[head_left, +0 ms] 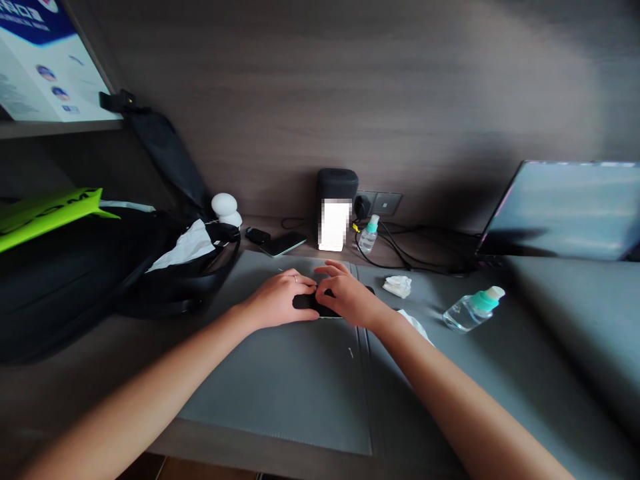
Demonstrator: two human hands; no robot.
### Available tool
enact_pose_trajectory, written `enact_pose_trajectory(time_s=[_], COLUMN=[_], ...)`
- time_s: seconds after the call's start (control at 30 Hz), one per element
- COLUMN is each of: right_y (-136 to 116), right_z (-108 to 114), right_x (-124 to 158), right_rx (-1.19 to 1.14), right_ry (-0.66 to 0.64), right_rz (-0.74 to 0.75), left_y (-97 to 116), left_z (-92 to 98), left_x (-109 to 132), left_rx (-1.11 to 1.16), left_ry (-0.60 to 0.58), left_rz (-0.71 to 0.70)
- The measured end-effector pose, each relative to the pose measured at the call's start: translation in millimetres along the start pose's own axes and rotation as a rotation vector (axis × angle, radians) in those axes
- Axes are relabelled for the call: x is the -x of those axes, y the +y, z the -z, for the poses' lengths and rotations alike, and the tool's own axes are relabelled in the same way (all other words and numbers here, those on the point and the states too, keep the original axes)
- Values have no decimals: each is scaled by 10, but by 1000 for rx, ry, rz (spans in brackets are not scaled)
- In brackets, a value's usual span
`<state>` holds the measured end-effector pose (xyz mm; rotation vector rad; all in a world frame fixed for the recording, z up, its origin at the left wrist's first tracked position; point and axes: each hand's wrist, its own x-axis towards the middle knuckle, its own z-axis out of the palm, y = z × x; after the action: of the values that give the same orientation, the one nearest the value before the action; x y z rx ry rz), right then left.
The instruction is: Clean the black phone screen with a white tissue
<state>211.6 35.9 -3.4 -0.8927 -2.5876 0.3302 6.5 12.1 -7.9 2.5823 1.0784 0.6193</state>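
A dark flat object that looks like a phone [305, 302] lies on the grey desk mat [280, 380], partly hidden under both hands. My left hand [283, 298], with a ring on one finger, grips its left end between thumb and fingers. Over the right part of the phone, my right hand [353, 297] has its thumb and index finger pinched together at the surface; anything between those fingertips is too small to make out. Its other fingers are lifted. A crumpled white tissue [397, 286] and a white sheet [416, 325] lie right of this hand.
A clear spray bottle [465, 315] lies tilted on the right; another bottle [369, 237] stands by cables and a black speaker-like box [337, 185]. A laptop [565, 210] is at right, a black bag [75, 287] at left. A second phone [283, 244] lies behind the mat.
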Motion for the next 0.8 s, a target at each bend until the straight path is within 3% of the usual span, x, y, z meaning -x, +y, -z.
enact_pose_trajectory(time_s=[0.27, 0.6, 0.7, 0.8], right_y=[-2, 159, 79, -48], right_z=[44, 392, 487, 465], right_x=[-38, 360, 684, 1098], right_rx=[22, 204, 261, 264], right_ry=[-38, -54, 83, 309], right_rz=[23, -110, -108, -252], left_y=[2, -9, 2, -1], left_z=[7, 5, 18, 21], left_x=[10, 24, 32, 34], left_rx=[-5, -57, -58, -50], left_ry=[2, 0, -6, -2], left_rz=[4, 3, 8, 4])
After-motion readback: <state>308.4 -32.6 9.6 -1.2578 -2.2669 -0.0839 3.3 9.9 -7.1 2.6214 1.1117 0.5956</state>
